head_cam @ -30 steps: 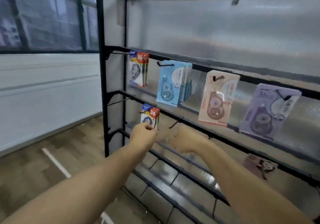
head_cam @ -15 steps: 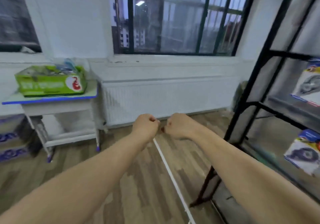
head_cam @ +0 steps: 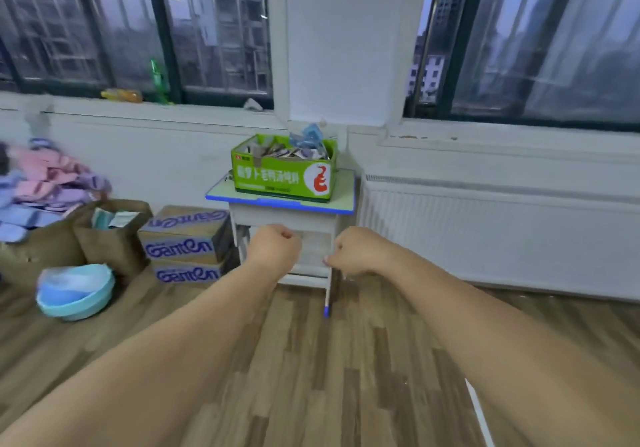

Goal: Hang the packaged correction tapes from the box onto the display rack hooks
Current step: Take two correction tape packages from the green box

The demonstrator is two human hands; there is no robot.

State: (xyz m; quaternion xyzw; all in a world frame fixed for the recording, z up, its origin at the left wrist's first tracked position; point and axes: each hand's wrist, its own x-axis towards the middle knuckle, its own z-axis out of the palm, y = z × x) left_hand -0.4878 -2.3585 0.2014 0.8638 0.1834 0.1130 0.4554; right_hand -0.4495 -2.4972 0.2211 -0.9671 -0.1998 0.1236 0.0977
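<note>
A green cardboard box [head_cam: 282, 178] full of packaged correction tapes [head_cam: 294, 148] stands on a small white desk with a blue-edged top [head_cam: 343, 200], straight ahead under the window. Both my arms reach forward toward it at chest height. My left hand [head_cam: 275, 249] is curled into a fist and holds nothing. A little to its right, my right hand [head_cam: 356, 252] is curled as well, also holding nothing. Both hands are well short of the box, in front of the desk's lower shelf. The display rack is out of view.
Two stacked cardboard cartons [head_cam: 183, 242] and brown paper bags [head_cam: 110, 235] stand left of the desk, with a light blue basin [head_cam: 74, 294] on the wooden floor. A white radiator [head_cam: 502, 235] runs along the wall to the right. A pile of cloth [head_cam: 45, 183] lies far left.
My view has swung left from the display rack, past the window, to face the desk and green box. My left hand has let go of the hung package; both fists stay out front.
</note>
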